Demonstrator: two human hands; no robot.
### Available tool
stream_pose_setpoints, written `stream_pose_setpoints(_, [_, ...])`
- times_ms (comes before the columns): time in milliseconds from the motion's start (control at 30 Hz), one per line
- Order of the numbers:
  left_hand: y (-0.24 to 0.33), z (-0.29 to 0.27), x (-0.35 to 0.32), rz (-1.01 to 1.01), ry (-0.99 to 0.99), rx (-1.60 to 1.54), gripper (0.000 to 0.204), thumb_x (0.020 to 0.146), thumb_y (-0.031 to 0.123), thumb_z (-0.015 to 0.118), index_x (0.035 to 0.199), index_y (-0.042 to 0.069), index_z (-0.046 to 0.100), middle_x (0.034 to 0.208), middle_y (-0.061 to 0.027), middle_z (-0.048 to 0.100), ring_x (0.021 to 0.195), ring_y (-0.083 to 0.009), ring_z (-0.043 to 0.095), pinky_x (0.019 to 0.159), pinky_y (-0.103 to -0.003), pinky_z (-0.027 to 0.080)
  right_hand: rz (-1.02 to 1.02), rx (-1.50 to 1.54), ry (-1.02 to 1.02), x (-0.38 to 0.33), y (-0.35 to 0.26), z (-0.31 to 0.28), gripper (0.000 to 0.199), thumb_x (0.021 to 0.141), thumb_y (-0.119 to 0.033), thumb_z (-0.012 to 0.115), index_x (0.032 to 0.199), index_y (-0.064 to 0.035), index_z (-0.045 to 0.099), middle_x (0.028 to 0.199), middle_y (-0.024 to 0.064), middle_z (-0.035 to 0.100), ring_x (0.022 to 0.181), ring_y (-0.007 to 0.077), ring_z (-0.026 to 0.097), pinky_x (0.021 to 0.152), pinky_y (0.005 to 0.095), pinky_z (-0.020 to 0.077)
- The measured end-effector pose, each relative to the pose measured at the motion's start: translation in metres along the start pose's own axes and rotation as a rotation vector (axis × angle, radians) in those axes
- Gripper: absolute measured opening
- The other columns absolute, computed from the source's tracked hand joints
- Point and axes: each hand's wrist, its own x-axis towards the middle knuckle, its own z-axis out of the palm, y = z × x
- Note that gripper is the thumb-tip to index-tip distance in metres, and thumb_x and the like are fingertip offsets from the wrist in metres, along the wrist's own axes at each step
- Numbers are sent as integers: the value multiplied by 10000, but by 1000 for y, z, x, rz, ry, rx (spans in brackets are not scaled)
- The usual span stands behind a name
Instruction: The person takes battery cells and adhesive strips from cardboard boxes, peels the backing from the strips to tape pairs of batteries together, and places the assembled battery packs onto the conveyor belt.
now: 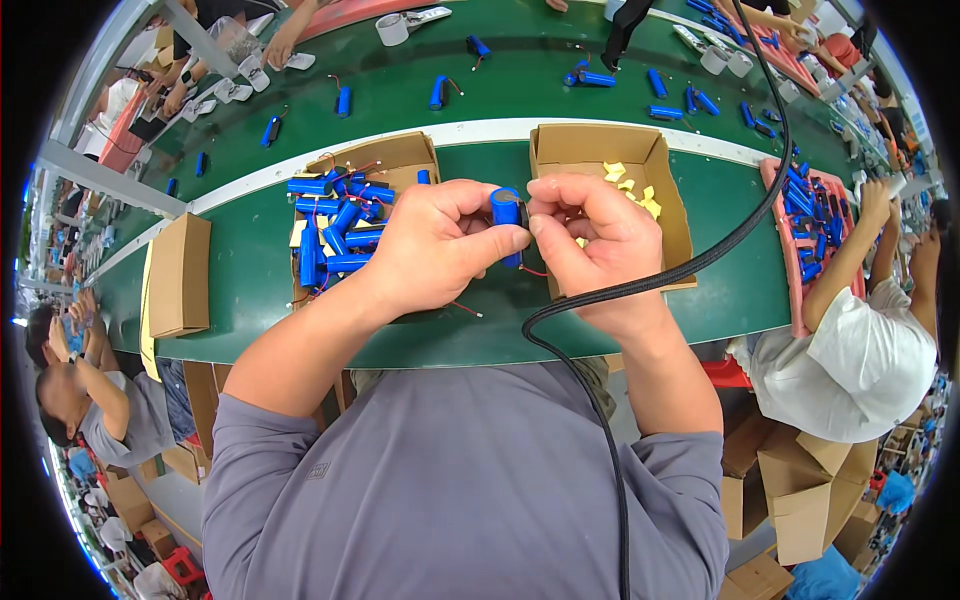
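Between my two hands, above the green bench, is a blue cylindrical battery pack (506,207) with a red wire hanging from it. My left hand (440,240) grips it from the left with thumb and fingers. My right hand (598,232) pinches at its right side, where a small dark part shows; whether the fingers hold something else is hidden. Left of my hands, a cardboard box (402,156) holds many blue battery packs with thin wires. To the right, another cardboard box (597,144) contains small yellow pieces (651,203), partly behind my right hand.
A black braided cable (690,262) crosses in front of my right forearm. Beyond a white rail, blue battery packs (438,92) lie scattered on a green belt (380,70). A pink tray (795,262) of packs stands right, beside a co-worker's arm. A small cardboard box (181,275) stands left.
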Motion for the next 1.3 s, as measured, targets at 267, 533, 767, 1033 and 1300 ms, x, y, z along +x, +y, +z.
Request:
stream_pose_setpoints(267, [6, -4, 4, -179, -91, -111, 198, 832, 136, 692, 948, -16, 639, 715, -17, 620, 551, -44, 535, 467, -186, 434, 32, -15, -13, -1, 6, -2, 219, 810, 57, 568, 1027, 37, 581, 799, 79, 609, 665, 88, 597, 560, 219, 502])
stream_pose_setpoints(533, [7, 4, -6, 23, -48, 98, 165, 810, 50, 691, 947, -23, 636, 814, -21, 591, 712, -59, 559, 619, -212, 472, 97, 6, -24, 2, 9, 0, 288, 807, 63, 568, 1093, 32, 551, 756, 55, 593, 631, 76, 576, 551, 210, 483])
stream_pose_setpoints(767, [1, -3, 0, 27, -12, 109, 142, 817, 12, 675, 945, -23, 625, 850, -15, 586, 781, -72, 576, 683, -229, 492, 137, 96, -36, -4, -3, -2, 387, 803, 107, 546, 1183, 39, 518, 869, 65, 585, 783, 80, 571, 631, 199, 492])
stream_pose_setpoints(1033, [-5, 0, -2, 75, 45, 77, 145, 779, 83, 700, 880, -7, 646, 741, -13, 557, 646, -56, 532, 565, -229, 447, 138, 110, -39, -4, -1, 2, 338, 802, 89, 553, 1136, 38, 535, 812, 55, 587, 701, 77, 572, 588, 202, 487])
stream_pose_setpoints(1300, [-1, 1, -3, 195, 59, 174, 135, 771, 58, 695, 890, 13, 650, 803, -32, 579, 657, -72, 552, 572, -226, 466, 143, 84, -3, -1, 1, 7, 246, 805, 57, 563, 1049, 27, 565, 727, 28, 585, 615, 48, 554, 551, 192, 465])
